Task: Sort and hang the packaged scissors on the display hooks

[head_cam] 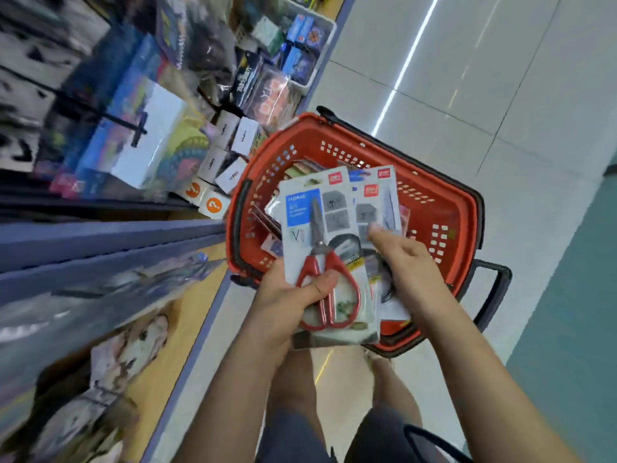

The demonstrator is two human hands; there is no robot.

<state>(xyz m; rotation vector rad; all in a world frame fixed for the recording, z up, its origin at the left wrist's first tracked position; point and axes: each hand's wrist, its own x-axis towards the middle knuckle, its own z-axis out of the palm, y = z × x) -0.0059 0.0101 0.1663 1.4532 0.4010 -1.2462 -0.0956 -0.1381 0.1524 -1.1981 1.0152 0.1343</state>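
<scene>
Left hand (290,299) clamps the front scissors pack (320,235), thumb across its red handles, right hand (404,262) curled on the rear scissors packs (374,202) fanned just behind it, all held above the near half of the red basket (467,222). Blurred shelves (100,245) left of the basket, more packets (300,168) lying inside the basket, small white boxes (233,138) beside its far-left corner

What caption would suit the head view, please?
Left hand grips packaged scissors over a red basket; right hand pinches one.
</scene>
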